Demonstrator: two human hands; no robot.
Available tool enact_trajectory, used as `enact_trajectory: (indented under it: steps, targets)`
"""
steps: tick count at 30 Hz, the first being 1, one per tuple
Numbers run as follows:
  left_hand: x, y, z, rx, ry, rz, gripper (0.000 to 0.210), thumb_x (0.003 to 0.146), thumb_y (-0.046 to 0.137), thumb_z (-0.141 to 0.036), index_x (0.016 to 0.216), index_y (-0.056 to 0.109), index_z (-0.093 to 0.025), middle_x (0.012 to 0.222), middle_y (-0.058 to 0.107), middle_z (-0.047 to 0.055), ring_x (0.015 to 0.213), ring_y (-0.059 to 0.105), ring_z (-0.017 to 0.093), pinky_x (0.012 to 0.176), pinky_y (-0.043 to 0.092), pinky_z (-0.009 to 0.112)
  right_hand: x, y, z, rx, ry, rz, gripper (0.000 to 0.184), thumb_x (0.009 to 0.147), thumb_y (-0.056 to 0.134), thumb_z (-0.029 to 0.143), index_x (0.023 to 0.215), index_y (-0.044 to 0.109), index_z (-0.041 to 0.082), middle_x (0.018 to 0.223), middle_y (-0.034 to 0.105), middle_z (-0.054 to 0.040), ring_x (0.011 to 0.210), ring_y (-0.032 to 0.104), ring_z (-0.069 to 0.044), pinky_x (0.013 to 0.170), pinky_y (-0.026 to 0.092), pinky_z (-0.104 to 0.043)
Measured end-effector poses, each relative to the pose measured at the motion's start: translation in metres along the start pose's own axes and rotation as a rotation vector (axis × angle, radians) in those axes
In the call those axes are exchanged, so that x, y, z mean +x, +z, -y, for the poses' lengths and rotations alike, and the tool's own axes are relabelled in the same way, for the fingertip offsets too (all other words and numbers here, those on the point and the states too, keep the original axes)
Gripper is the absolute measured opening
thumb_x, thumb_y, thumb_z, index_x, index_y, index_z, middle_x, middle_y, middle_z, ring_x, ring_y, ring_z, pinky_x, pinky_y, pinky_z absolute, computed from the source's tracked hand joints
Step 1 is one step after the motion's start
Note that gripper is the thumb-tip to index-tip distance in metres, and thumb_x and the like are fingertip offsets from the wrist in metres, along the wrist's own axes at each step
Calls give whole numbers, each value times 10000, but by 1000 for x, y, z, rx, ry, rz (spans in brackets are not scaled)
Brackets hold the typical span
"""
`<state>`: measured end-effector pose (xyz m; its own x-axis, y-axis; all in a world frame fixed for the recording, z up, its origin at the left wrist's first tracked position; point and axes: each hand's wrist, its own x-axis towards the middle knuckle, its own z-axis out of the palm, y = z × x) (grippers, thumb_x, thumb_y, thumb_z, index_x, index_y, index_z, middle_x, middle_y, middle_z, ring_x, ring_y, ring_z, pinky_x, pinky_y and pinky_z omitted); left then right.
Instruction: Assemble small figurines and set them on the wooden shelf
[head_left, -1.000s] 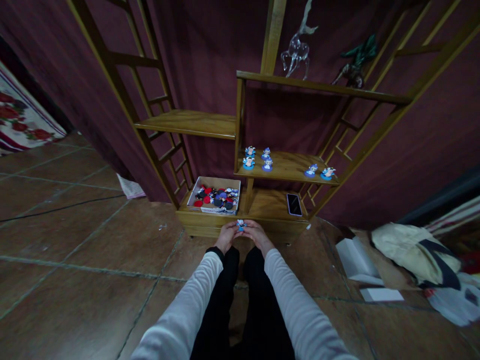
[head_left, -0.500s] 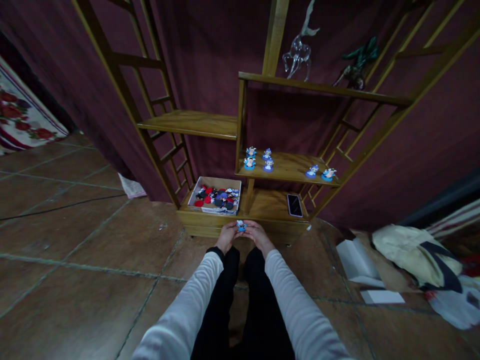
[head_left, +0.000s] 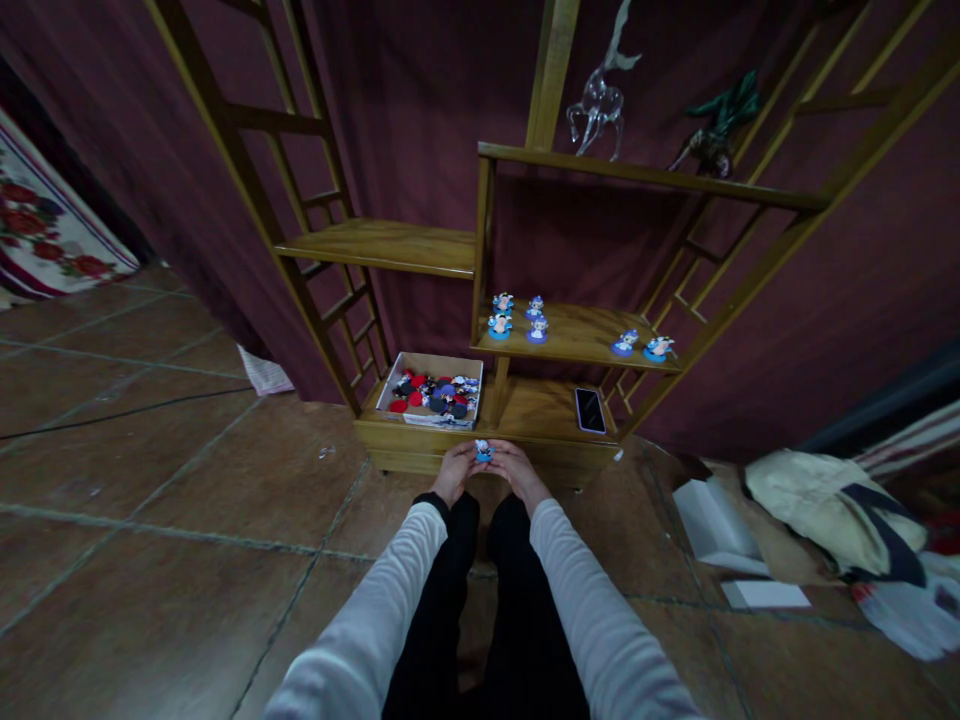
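A small white figurine on a blue base (head_left: pixel 484 453) is held between my two hands, in front of the shelf's lower edge. My left hand (head_left: pixel 454 472) grips it from the left, and my right hand (head_left: pixel 517 470) has its fingers on the other side. Just beyond my left hand, a shallow cardboard box (head_left: pixel 396 372) holds a jumble of figurines with red, black and purple bases. Several similar figurines stand upright on the middle shelf (head_left: pixel 577 325): a blue-based one (head_left: pixel 500 327) and a purple-based one (head_left: pixel 537 330) at the left, others at the right.
A phone (head_left: pixel 590 410) lies on the lower right shelf. Above stand a clear deer ornament (head_left: pixel 600 105) and a dark green sculpture (head_left: pixel 716 125). White boxes (head_left: pixel 716 525) and a cream bag (head_left: pixel 817 500) rest on the floor at the right. A cable (head_left: pixel 127 413) crosses the floor at the left.
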<state>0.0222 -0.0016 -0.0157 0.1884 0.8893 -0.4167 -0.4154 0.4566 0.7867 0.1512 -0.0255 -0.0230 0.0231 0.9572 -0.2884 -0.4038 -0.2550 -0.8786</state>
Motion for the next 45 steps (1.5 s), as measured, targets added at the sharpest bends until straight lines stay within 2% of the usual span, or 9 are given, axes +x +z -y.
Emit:
enact_trajectory:
  steps: [14, 27, 40, 45]
  targets:
    - [-11, 6, -6, -14, 8, -21, 75, 716, 627, -74, 787, 634, -98, 681, 657, 70, 581, 625, 110, 613, 530, 226, -4, 0, 4, 1, 2, 0, 401, 566, 731, 357, 912, 628, 181, 886, 685, -51, 802, 647, -181, 803, 493, -362]
    - [-4, 4, -1, 4, 35, -29, 104, 720, 604, -70, 818, 633, -90, 636, 643, 58, 524, 591, 92, 517, 485, 184, -4, 1, 3, 15, -14, 25, 372, 536, 754, 329, 850, 634, 169, 831, 681, -41, 767, 646, -175, 812, 490, -368]
    - [-7, 5, -4, -14, -6, 12, 91, 694, 645, -64, 780, 630, -88, 672, 653, 74, 586, 628, 117, 610, 533, 234, -9, 3, 8, -1, -41, -31, 367, 564, 713, 372, 866, 620, 185, 829, 681, -41, 739, 641, -170, 767, 497, -350]
    - [-7, 5, -4, -27, 17, 8, 69, 709, 621, -56, 771, 634, -83, 691, 661, 84, 621, 640, 126, 630, 538, 237, -12, 8, 8, -29, -83, -29, 364, 531, 712, 283, 870, 616, 190, 875, 668, -35, 782, 632, -171, 765, 493, -327]
